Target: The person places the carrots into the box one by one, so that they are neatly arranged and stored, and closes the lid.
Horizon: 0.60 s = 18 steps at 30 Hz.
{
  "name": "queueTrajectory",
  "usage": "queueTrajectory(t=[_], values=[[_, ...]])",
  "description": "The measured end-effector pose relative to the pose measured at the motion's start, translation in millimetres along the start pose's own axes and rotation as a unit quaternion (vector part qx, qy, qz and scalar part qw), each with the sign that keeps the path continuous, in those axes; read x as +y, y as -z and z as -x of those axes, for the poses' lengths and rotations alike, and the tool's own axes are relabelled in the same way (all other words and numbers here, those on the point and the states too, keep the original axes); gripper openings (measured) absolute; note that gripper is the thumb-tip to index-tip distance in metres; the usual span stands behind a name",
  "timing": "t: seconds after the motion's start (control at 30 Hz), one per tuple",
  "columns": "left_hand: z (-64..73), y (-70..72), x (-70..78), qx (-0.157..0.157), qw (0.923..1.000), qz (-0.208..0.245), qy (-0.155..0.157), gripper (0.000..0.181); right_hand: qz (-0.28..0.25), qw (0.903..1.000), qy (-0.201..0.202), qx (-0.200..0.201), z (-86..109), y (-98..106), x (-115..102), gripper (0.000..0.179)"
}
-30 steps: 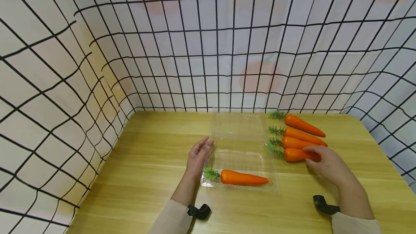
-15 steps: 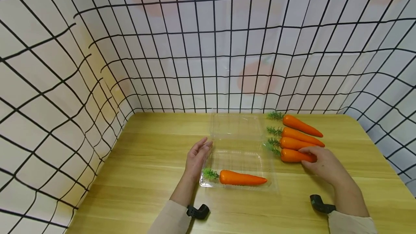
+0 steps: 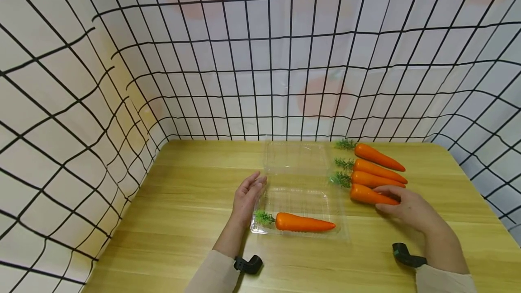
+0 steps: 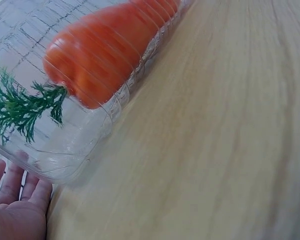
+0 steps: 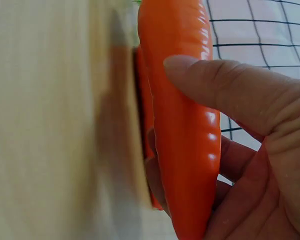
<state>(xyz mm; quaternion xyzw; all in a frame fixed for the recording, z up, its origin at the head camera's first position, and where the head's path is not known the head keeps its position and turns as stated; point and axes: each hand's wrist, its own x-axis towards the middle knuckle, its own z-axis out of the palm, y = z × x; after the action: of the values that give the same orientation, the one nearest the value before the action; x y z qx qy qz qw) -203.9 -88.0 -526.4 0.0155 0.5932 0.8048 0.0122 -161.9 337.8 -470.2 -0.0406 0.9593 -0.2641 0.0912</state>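
Observation:
My right hand point(image 3: 411, 207) grips the nearest carrot point(image 3: 364, 194) of the group on the right. In the right wrist view the thumb lies along one side of this carrot point(image 5: 182, 115), with fingers curled behind it. My left hand point(image 3: 246, 196) rests at the left edge of a clear plastic clamshell box point(image 3: 293, 199), its fingers extended. Inside the box, along the near side, lies another carrot point(image 3: 303, 222) with its green top to the left. Through the clear wall, the left wrist view shows that carrot point(image 4: 97, 50) above my fingers.
Behind the held carrot lie three more carrots, the farthest carrot point(image 3: 378, 156) angled toward the right. The box's lid point(image 3: 298, 156) is folded back on the wooden table point(image 3: 195, 202). A grid-patterned cloth point(image 3: 244, 58) hangs behind and at the sides.
The right hand has taken hold of the nearest carrot and shifted it slightly, tilting it away from the neighbouring carrot. The left hand and the box stay in place.

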Motion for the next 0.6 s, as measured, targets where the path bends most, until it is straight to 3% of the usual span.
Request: queueTrajectory(t=[0.27,0.6], values=[[-0.4,0.2,-0.6,-0.001,1.0,-0.002,0.001,0.049,-0.023,0.9993,-0.028,-0.011,9.3,15.9,-5.9,0.072],[-0.5,0.1,-0.1,-0.004,0.9999,-0.011,0.0,0.048,-0.017,0.9984,-0.051,0.02,20.3,32.8,-11.4,0.075]])
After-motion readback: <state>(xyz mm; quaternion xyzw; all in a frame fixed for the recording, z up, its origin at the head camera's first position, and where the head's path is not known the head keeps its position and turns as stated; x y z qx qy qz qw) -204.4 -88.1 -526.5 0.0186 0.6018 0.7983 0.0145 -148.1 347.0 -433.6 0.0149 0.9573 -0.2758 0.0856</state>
